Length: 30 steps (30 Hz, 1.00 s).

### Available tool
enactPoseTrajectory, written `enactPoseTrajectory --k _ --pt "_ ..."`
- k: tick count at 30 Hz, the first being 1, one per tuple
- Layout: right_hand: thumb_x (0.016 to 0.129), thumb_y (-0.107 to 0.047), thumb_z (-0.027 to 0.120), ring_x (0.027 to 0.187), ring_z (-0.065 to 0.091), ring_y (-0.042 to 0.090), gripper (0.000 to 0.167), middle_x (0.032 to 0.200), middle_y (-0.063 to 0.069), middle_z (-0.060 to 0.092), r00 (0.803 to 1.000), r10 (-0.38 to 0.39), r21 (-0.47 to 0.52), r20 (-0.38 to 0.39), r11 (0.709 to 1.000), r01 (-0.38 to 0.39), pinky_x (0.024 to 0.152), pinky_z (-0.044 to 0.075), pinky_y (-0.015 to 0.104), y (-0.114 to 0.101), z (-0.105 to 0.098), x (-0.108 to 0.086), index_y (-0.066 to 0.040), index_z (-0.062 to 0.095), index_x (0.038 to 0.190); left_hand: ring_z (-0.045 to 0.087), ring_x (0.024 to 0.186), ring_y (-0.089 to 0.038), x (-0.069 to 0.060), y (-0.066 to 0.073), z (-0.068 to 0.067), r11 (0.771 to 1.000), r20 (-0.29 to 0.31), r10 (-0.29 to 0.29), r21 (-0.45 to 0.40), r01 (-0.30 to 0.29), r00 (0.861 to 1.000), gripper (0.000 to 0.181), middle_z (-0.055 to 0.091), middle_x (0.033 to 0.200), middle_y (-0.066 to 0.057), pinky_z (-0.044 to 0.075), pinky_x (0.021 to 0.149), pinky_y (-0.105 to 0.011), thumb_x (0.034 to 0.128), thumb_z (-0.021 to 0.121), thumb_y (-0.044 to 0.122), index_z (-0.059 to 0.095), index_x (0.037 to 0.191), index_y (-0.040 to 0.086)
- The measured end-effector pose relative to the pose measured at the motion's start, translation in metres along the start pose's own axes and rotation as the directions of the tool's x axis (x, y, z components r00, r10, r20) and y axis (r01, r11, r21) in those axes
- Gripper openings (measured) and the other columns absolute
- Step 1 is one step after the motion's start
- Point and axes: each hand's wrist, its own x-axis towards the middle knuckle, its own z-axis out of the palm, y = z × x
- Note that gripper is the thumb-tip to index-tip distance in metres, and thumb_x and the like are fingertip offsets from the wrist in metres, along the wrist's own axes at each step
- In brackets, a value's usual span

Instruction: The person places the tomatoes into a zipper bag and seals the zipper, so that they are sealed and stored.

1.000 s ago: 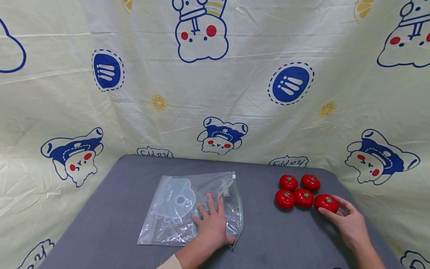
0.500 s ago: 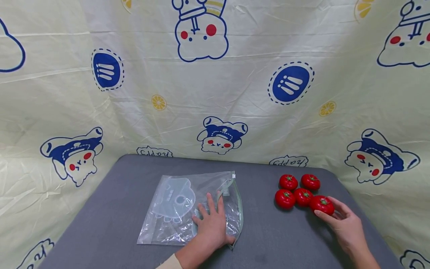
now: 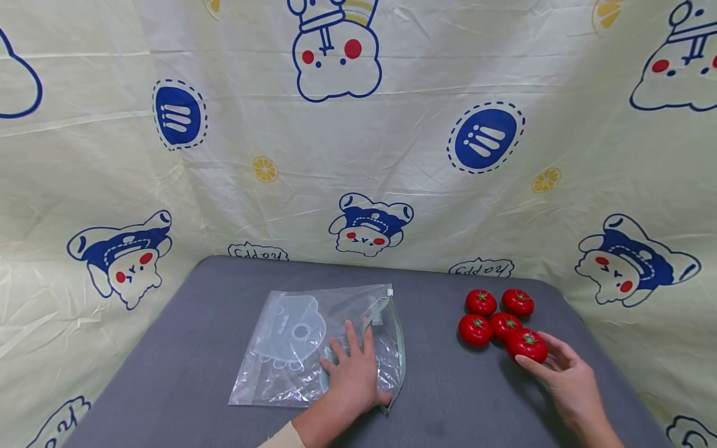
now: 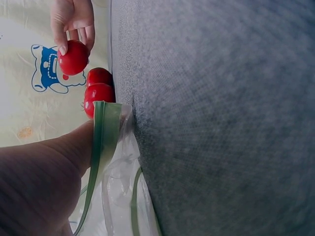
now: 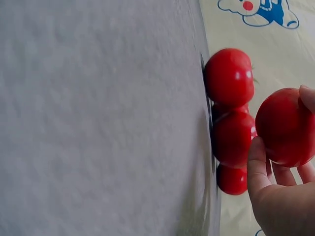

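Observation:
A clear zip bag (image 3: 302, 386) with a green-edged mouth lies flat on the grey table, its mouth to the right. My left hand (image 3: 354, 378), fingers spread, rests on the bag near that mouth. My right hand (image 3: 574, 386) grips a red tomato (image 3: 526, 346) between thumb and fingers; in the right wrist view this tomato (image 5: 286, 127) is held off the table. Just behind it stand several more tomatoes (image 3: 475, 331) in a close group. In the left wrist view the bag's green edge (image 4: 98, 142) rises beside my left wrist.
The grey table (image 3: 185, 348) reaches back to a pale curtain (image 3: 224, 205) printed with cartoon figures and orange slices. Bare tabletop lies between the bag and the tomatoes. The curtain also closes in both sides.
My right hand has moved left and slightly toward the near edge with its tomato, which now partly overlaps the front of the group in view. My left hand and the bag have stayed in place.

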Motion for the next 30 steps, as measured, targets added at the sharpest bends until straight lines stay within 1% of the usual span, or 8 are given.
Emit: enactPoseTrajectory --k 4,8,11,13,18,23,26,30 --pt "0.081 -0.048 0.085 0.147 0.033 0.037 0.099 0.168 0.015 0.025 0.999 -0.028 -0.007 0.041 1.0 0.028 0.069 0.046 0.003 -0.004 0.008 -0.009 -0.018 0.033 0.161 0.033 0.142 -0.062 0.0 0.0 0.0 1.0 0.002 -0.004 -0.003 0.004 1.0 0.144 0.018 0.168 -0.027 0.038 0.101 -0.081 0.0499 0.1 0.055 0.021 0.163 0.015" --pt "0.084 -0.041 0.084 0.134 0.041 0.024 0.093 0.166 0.014 0.027 0.996 -0.068 -0.002 0.058 0.998 0.068 0.074 0.048 0.006 -0.008 0.019 -0.019 -0.017 0.036 0.16 0.033 0.142 -0.062 0.001 0.0 0.0 1.0 -0.003 -0.005 -0.006 0.005 1.0 0.144 0.018 0.168 -0.026 0.038 0.101 -0.081 0.049 0.1 0.055 0.021 0.163 0.015" --pt "0.085 -0.04 0.084 0.128 0.042 0.018 0.09 0.165 0.013 0.027 0.994 -0.09 -0.004 0.069 0.996 0.091 0.077 0.049 0.007 -0.01 0.025 -0.024 -0.018 0.037 0.159 0.034 0.142 -0.062 0.001 0.0 0.001 1.0 -0.006 -0.004 -0.004 0.004 1.0 0.144 0.019 0.168 -0.026 0.038 0.101 -0.08 0.0485 0.1 0.055 0.021 0.163 0.015" --pt "0.085 -0.04 0.084 0.131 0.042 0.021 0.091 0.166 0.014 0.026 0.992 -0.096 -0.012 0.079 0.995 0.098 0.077 0.048 0.006 -0.011 0.029 -0.026 -0.017 0.037 0.159 0.033 0.142 -0.062 0.0 0.0 0.001 1.0 -0.007 -0.003 -0.007 0.002 1.0 0.145 0.019 0.168 -0.026 0.038 0.101 -0.081 0.0487 0.1 0.055 0.021 0.163 0.015" --pt "0.086 -0.039 0.083 0.143 0.035 0.031 0.091 0.168 0.014 0.022 0.989 -0.093 -0.013 0.111 0.995 0.095 0.078 0.044 0.002 -0.012 0.037 -0.027 -0.015 0.034 0.159 0.033 0.142 -0.062 0.0 0.0 0.001 1.0 0.0 -0.004 -0.016 0.004 1.0 0.145 0.018 0.168 -0.026 0.036 0.101 -0.081 0.0488 0.1 0.054 0.02 0.163 0.015" --pt "0.088 -0.035 0.082 0.142 0.033 0.031 0.087 0.167 0.013 0.02 0.982 -0.108 0.041 0.153 0.994 0.103 0.08 0.05 0.008 -0.013 0.044 -0.029 -0.014 0.035 0.157 0.032 0.143 -0.062 0.0 0.001 -0.001 1.0 0.005 -0.005 -0.029 0.005 1.0 0.145 0.018 0.168 -0.026 0.035 0.102 -0.082 0.0493 0.101 0.052 0.019 0.163 0.015" --pt "0.088 -0.033 0.083 0.136 0.038 0.025 0.083 0.163 0.011 0.025 0.979 -0.125 0.07 0.163 0.991 0.115 0.082 0.053 0.011 -0.014 0.05 -0.031 -0.015 0.038 0.156 0.032 0.143 -0.062 0.0 0.001 -0.002 1.0 0.004 -0.003 -0.031 0.003 1.0 0.145 0.018 0.168 -0.026 0.035 0.101 -0.082 0.0493 0.101 0.052 0.019 0.163 0.015" --pt "0.087 -0.028 0.083 0.117 0.054 0.007 0.079 0.154 0.005 0.035 0.974 -0.15 0.126 0.169 0.984 0.129 0.083 0.056 0.014 -0.016 0.058 -0.035 -0.014 0.042 0.153 0.032 0.143 -0.062 0.0 0.0 -0.001 1.0 0.006 -0.001 -0.031 0.002 1.0 0.144 0.018 0.168 -0.026 0.035 0.101 -0.083 0.0498 0.101 0.052 0.019 0.163 0.015"
